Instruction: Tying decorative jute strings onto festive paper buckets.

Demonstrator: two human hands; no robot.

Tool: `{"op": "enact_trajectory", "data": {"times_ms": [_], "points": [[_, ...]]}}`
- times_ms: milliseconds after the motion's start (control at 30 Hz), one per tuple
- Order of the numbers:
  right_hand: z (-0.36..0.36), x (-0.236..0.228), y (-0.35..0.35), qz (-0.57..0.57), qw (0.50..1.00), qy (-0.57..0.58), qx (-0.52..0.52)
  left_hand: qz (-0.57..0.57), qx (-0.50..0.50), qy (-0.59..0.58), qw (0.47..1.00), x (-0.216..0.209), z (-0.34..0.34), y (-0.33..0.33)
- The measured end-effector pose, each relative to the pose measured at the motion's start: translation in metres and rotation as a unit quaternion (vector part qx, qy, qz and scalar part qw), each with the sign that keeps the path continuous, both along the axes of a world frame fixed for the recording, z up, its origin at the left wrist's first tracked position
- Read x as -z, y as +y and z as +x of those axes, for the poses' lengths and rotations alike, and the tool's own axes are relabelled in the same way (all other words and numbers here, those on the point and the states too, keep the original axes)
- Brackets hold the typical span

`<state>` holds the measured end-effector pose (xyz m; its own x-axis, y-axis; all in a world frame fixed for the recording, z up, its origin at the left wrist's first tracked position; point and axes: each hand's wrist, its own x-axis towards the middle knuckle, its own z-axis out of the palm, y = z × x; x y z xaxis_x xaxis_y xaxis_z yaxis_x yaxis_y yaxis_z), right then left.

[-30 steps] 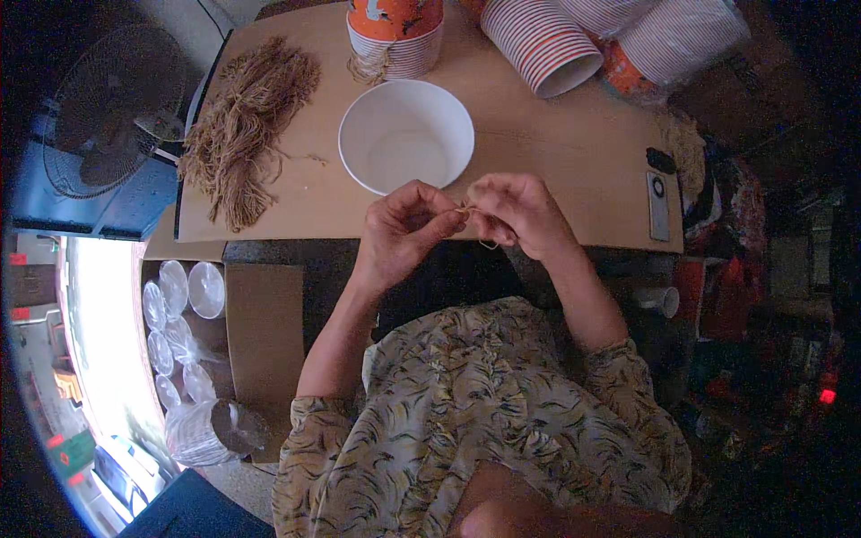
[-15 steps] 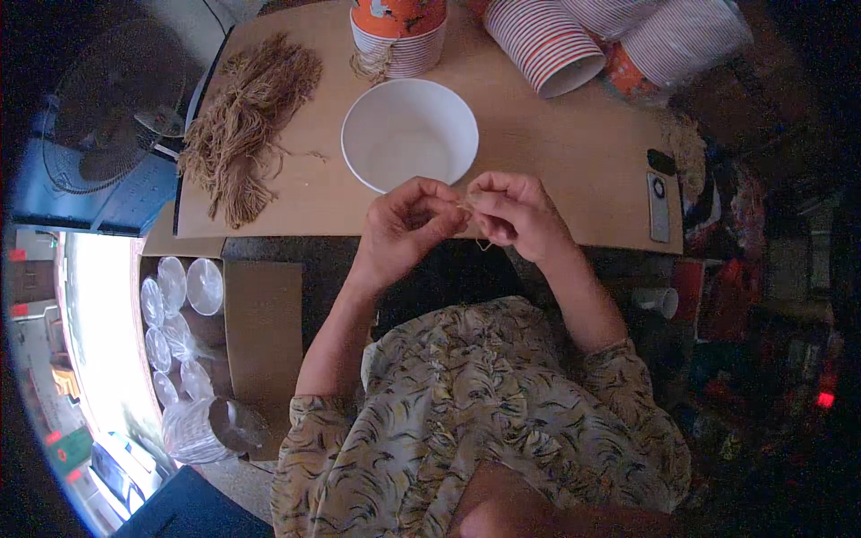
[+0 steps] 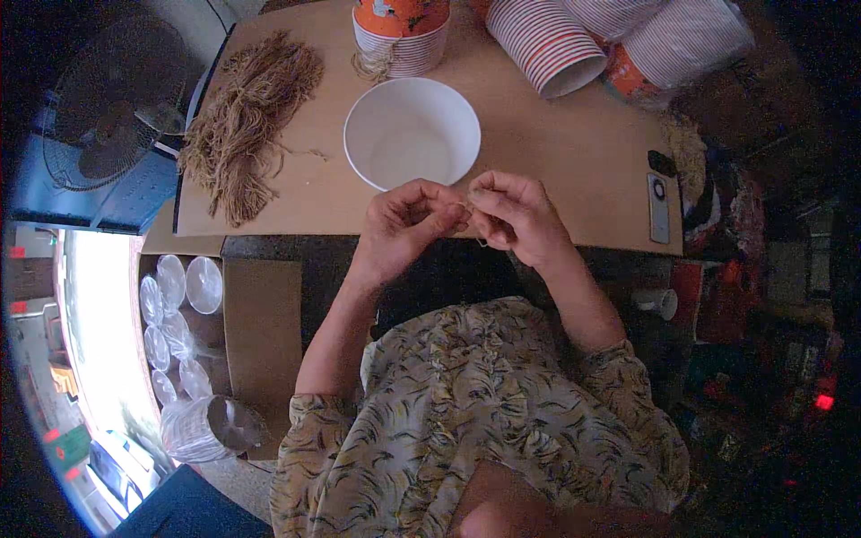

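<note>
My left hand (image 3: 405,226) and my right hand (image 3: 522,218) meet just over the table's front edge, fingertips almost touching. Both are closed in a pinch on a thin tan piece of twine (image 3: 482,242), whose short end hangs below the right fingers. The stretch between the fingertips is mostly hidden. Right behind the hands stands a white round bowl (image 3: 411,134), its inside showing no contents. To the left lies a loose bundle of brown twine (image 3: 251,121), with a few strands straying from it toward the bowl.
An orange-and-white stack of paper tubs (image 3: 401,45) stands behind the bowl, twine strands against its side. More stacked tubs (image 3: 547,49) lie at the far right. A phone-like device (image 3: 658,208) rests by the right edge. Left are a fan (image 3: 112,117) and a carton (image 3: 262,359) beside plastic-wrapped lids.
Both hands keep nearly the same place and pinch; the fingers have shifted only slightly around the twine. The rest of the table stays as it was.
</note>
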<state>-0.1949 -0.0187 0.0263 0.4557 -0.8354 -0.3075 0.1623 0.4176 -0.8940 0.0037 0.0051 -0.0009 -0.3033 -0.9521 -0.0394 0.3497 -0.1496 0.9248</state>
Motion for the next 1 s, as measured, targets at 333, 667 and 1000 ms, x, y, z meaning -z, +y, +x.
{"op": "enact_trajectory", "data": {"times_ms": [333,667,1000], "points": [[0.0006,-0.0073,0.0016,-0.055,0.996,0.070,-0.013,0.015,0.001,0.019,1.000,-0.0003,0.0015,0.0010],[-0.0005,-0.0014,-0.0006,-0.020,1.000,0.016,0.001,0.020,0.029,0.031,0.999,-0.0037,0.0048,0.0002],[0.0029,-0.0004,0.0025,-0.013,1.000,0.009,0.024,0.003,0.016,-0.003,1.000,-0.0040,0.0007,0.0001]]}}
